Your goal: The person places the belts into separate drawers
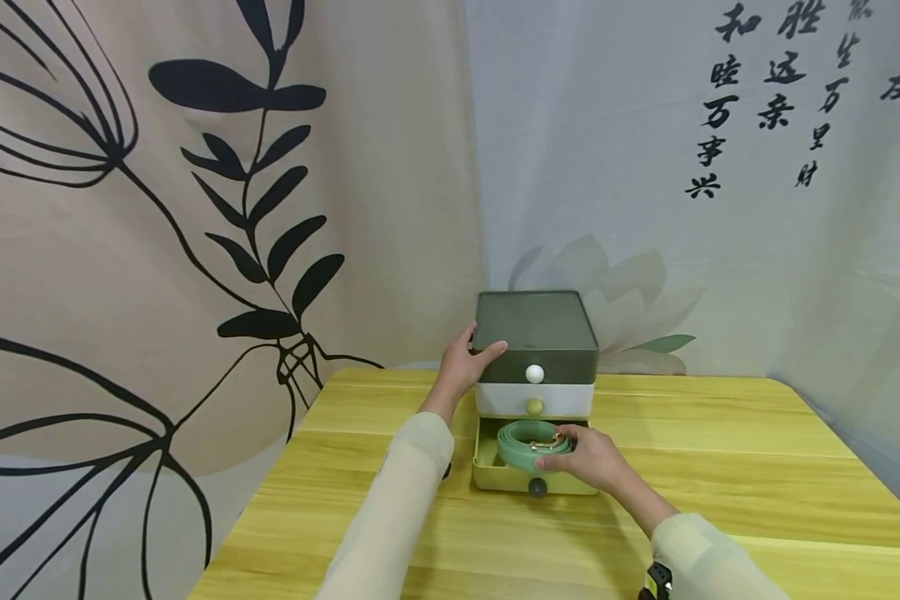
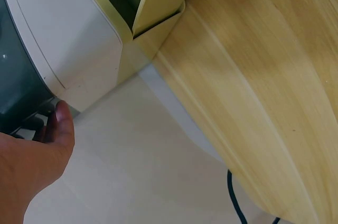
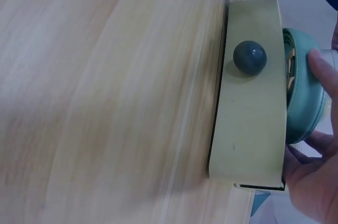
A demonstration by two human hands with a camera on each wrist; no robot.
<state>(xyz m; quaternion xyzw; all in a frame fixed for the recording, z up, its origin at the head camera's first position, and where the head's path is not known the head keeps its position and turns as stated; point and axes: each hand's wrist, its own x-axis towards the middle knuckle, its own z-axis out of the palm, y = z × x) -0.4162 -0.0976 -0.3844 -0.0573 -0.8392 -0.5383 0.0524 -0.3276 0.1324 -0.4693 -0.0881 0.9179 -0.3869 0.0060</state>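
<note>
A small three-tier drawer box [image 1: 536,321] stands on the table, its top tier dark green and its middle drawer [image 1: 506,399] white. The yellow bottom drawer [image 1: 495,478] with a dark round knob [image 3: 250,57] is pulled out. My right hand [image 1: 596,458] grips a coiled green belt [image 1: 516,454] with a gold buckle, at the open drawer's mouth. In the right wrist view the belt [image 3: 309,86] shows above the drawer's front edge. My left hand [image 1: 465,367] holds the upper left side of the box, thumb on its top; some fingers are hidden behind it.
The wooden table [image 1: 720,467] extends to both sides and in front of the box. Behind it hangs a cloth backdrop [image 1: 397,208] with printed plants and writing. A dark cord [image 2: 232,195] shows past the table edge in the left wrist view.
</note>
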